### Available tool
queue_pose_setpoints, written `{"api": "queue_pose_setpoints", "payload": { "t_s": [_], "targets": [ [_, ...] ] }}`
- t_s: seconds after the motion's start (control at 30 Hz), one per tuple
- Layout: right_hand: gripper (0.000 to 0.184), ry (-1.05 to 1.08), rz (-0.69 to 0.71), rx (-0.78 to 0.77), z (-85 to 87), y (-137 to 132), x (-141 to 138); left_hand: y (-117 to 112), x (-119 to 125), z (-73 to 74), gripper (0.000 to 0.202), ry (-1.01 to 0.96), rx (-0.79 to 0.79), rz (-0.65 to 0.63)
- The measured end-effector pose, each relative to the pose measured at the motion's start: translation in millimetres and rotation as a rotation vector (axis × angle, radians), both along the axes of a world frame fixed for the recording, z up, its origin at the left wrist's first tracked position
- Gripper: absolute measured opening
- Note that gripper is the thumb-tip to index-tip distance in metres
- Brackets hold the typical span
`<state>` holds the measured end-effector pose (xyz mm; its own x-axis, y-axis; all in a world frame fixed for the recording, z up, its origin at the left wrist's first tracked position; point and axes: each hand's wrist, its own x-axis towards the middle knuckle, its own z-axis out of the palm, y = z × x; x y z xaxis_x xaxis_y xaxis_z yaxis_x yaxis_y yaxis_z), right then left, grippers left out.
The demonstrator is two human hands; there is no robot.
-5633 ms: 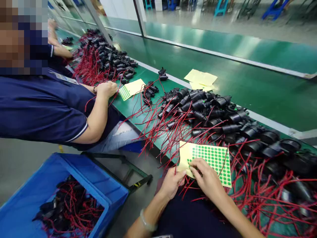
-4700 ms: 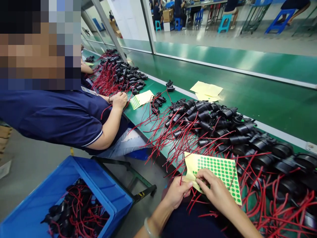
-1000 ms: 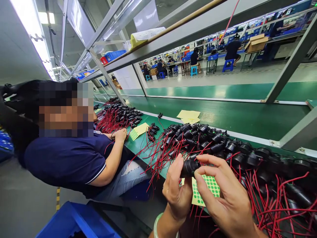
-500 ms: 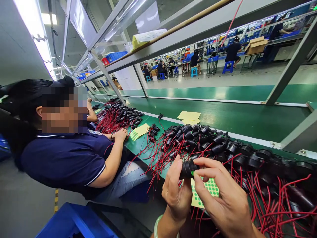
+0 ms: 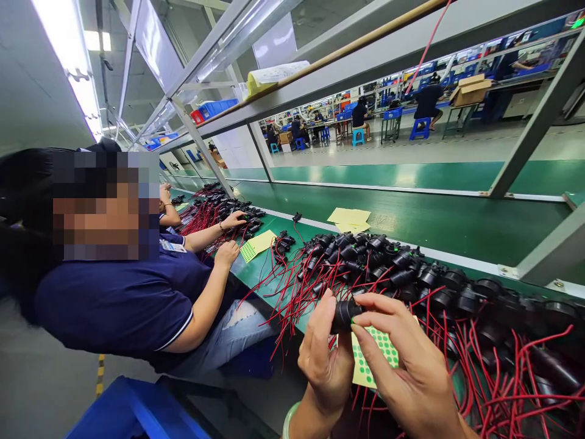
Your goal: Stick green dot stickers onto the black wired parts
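Observation:
My left hand (image 5: pixel 325 360) grips a small black cylindrical part (image 5: pixel 343 313) with red wires, held up in front of me. My right hand (image 5: pixel 406 366) is closed against the same part, its thumb and forefinger pressing on the part's right end. Just behind my hands a yellow sheet of small green round stickers (image 5: pixel 372 356) lies on the green bench. A long heap of black parts with red wires (image 5: pixel 411 274) covers the bench beyond the sheet and to the right.
A person in a dark blue shirt (image 5: pixel 119 299) sits close on my left, one hand reaching into another heap of parts (image 5: pixel 223 213). A second sticker sheet (image 5: pixel 258 242) and yellow backing papers (image 5: pixel 350 218) lie on the bench. A blue bin (image 5: pixel 132 414) stands at lower left.
My hands held the sticker sheet seconds ago; they now hold a black part raised up. In the last second my right fingers pressed onto its end, and the neighbour reached into the far heap.

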<state>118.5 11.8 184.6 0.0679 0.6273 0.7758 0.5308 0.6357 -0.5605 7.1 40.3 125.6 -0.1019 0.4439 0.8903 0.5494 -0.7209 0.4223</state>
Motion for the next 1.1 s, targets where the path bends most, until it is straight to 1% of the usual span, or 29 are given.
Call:
{"api": "queue_pose_setpoints", "payload": {
  "t_s": [0.1,0.2,0.3,0.37,0.43,0.53,0.63,0.73,0.8,0.93,1.0,1.1],
  "targets": [
    [0.012,-0.012,-0.02,0.017,-2.7,-1.8,-1.6,1.2,0.5,0.3,0.05,0.014,0.031,0.027],
    [0.019,-0.052,-0.043,0.078,-12.2,-3.4,-4.2,2.5,0.4,-1.8,0.049,0.0,0.064,0.042],
    [0.029,-0.132,-0.065,0.18,-22.9,-2.6,-7.3,1.7,-1.2,-5.2,0.045,-0.009,0.033,0.047],
    [0.032,-0.17,-0.061,0.201,-26.9,-1.0,-8.8,0.2,-2.8,-7.4,0.042,-0.016,-0.026,0.056],
    [0.03,-0.161,-0.04,0.173,-28.2,0.8,-9.2,-1.1,-4.0,-9.4,0.039,-0.036,-0.094,0.06],
    [0.024,-0.075,0.017,0.108,-29.4,2.7,-7.0,-1.9,-4.6,-12.1,0.038,-0.076,-0.188,0.046],
    [0.018,0.016,0.065,0.02,-32.0,3.3,-3.8,-2.2,-4.1,-13.5,0.038,-0.109,-0.229,0.024],
    [0.021,0.088,0.068,-0.04,-32.5,4.3,-2.7,-3.5,-3.3,-12.4,0.038,-0.1,-0.219,0.016],
    [0.024,0.104,0.056,-0.059,-30.5,5.8,-3.7,-4.7,-2.4,-10.5,0.042,-0.063,-0.184,0.021],
    [0.016,0.177,0.055,-0.101,-27.5,9.6,-6.9,-5.8,-0.4,-7.9,0.048,0.009,-0.094,0.033],
    [0.017,0.183,0.089,-0.128,-29.7,10.6,-6.0,-4.0,-1.1,-8.6,0.047,0.021,-0.103,0.024],
    [0.03,0.095,0.127,-0.222,-39.2,10.2,3.9,6.6,-8.8,-11.0,0.039,0.04,-0.183,0.039]
  ]
}}
